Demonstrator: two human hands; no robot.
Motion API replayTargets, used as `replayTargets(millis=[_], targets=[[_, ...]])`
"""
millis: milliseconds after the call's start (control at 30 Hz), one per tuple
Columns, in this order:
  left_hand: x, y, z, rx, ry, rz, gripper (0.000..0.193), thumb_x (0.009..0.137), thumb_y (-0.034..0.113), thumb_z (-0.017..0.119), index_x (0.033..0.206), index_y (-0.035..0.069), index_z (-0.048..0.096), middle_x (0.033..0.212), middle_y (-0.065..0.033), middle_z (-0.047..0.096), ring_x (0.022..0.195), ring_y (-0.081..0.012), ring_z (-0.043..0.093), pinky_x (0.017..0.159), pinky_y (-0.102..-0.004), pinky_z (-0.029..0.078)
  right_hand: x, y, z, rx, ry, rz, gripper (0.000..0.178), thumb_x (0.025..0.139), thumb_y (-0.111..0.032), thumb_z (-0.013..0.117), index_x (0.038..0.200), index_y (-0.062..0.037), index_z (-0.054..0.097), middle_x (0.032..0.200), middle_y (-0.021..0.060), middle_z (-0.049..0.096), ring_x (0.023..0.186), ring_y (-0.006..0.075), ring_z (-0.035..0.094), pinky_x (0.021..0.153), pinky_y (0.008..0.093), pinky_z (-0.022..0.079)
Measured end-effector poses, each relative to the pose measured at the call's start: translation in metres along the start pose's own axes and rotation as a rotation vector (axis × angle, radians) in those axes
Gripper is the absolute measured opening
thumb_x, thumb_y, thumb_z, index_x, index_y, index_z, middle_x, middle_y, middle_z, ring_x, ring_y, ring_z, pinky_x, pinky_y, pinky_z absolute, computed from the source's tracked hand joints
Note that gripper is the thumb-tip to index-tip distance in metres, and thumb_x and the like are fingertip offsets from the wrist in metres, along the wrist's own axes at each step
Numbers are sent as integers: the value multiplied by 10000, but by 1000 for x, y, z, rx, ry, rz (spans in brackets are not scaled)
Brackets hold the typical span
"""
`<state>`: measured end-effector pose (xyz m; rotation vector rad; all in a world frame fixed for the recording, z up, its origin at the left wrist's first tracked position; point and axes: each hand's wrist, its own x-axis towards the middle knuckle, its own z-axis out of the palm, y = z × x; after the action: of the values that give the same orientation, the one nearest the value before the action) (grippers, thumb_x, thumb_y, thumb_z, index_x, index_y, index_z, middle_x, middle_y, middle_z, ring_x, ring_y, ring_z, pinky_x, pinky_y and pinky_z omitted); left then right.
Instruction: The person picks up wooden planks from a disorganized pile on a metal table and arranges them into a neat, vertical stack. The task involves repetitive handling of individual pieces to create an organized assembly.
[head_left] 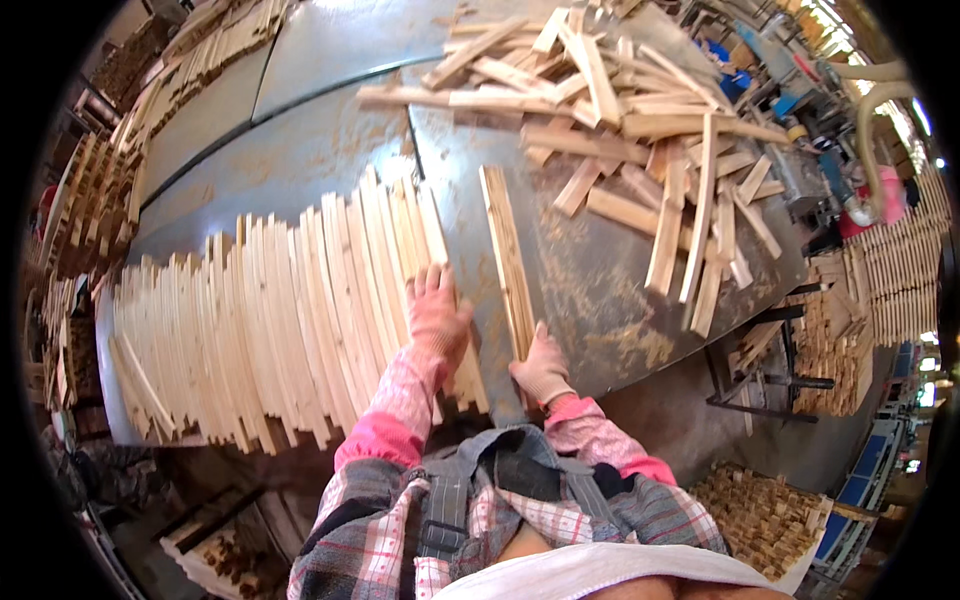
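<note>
A long row of pale wooden strips (290,310) lies side by side on the metal table, their ends uneven. My left hand (437,318), in a light glove, rests flat with fingers stretched over the strips at the row's right end. Just right of the row, a single brownish wooden strip (508,260) lies apart with a gap between. Its near end is gripped by my gloved right hand (543,368), thumb along the edge; the other fingers are partly hidden.
The metal table (330,160) carries patches of sawdust. A jumbled heap of loose wooden strips (600,90) covers its far right. Stacked wood (765,515) stands at lower right, more stacks at left (95,205). A metal rack (770,385) stands beyond the table's right edge.
</note>
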<state>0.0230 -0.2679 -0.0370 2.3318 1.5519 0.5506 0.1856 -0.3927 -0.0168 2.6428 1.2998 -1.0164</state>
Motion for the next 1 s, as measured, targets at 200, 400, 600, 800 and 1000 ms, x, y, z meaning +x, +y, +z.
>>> replayTargets(millis=[200,400,600,800,1000], targets=[[-2,-2,0,46,-77,-59,737,810,281,697,1458,16,469,1452,-152,471,1451,-351,340,1252,-514,193,-26,47,-74,1220,-478,-249,636,758,-96,696,1369,35,571,1087,66,670,1020,183,675,886,293,556],[14,9,-17,-17,-161,-74,726,829,278,682,1465,-4,470,1462,-177,474,1455,-360,345,1262,-500,187,134,22,-292,913,522,-399,367,966,-240,528,1218,6,632,983,98,683,849,183,668,758,313,553],[11,2,-13,2,-127,-168,670,843,266,647,1450,23,499,1502,-190,474,1450,-369,369,1256,-496,214,269,-54,-346,260,754,-553,388,963,-333,560,1122,10,647,909,142,678,813,213,662,731,342,539],[2,-12,-7,-217,70,-199,613,815,268,669,1356,1,559,1395,-217,554,1340,-402,494,1202,-509,318,176,-133,-86,18,-307,-732,451,960,-427,592,1026,14,661,836,186,674,777,243,655,704,372,525],[-6,-9,-2,-121,-107,-189,828,722,316,678,1397,-127,496,1494,-303,449,1455,-444,368,1263,-535,192,176,-137,-11,92,-335,-557,568,966,-508,550,1073,37,673,1085,327,664,1047,500,619,900,511,489]])
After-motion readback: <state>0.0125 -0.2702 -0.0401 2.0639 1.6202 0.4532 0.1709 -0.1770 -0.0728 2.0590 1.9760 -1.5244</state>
